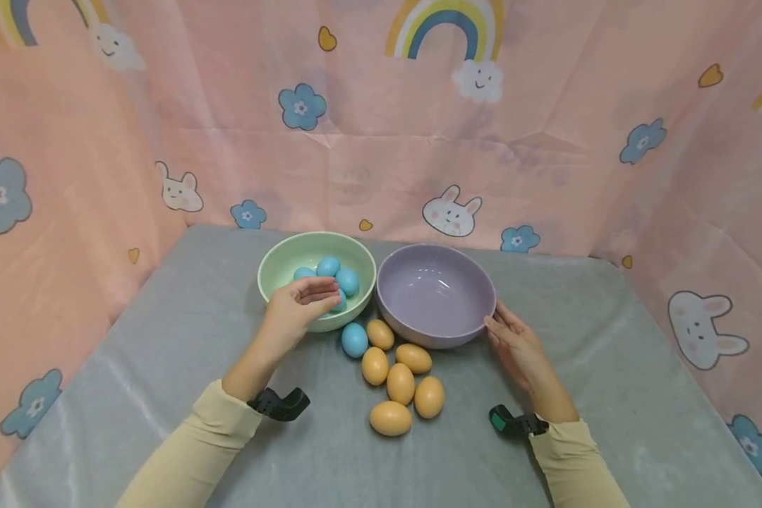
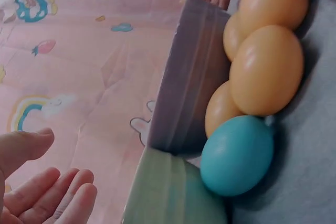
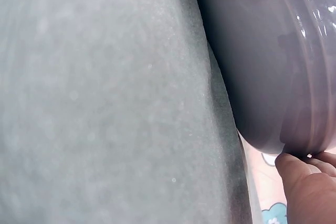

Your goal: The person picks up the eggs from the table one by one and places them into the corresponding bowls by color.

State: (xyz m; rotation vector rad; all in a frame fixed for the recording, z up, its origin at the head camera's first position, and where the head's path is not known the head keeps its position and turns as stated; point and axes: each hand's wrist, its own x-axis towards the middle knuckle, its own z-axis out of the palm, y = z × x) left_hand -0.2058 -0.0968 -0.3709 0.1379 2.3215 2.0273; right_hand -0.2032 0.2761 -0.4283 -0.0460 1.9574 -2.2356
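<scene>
My left hand (image 1: 300, 305) hovers over the light green bowl (image 1: 273, 257), its thumb and fingers apart with nothing between them in the left wrist view. Several blue eggs (image 1: 328, 266) lie inside that bowl, partly hidden by the hand. On the right, the fingertips of my right hand (image 1: 517, 347) touch the outer side of a purple bowl (image 1: 436, 296), which has nothing in it. One blue egg (image 2: 237, 156) sits on the table in front of the two bowls, beside several orange-yellow eggs (image 1: 401, 384).
The bowls stand side by side toward the back of a grey cloth-covered table (image 1: 609, 367). A pink printed curtain (image 1: 368, 169) hangs behind it and along both sides. Each wrist wears a black strap (image 1: 279, 404).
</scene>
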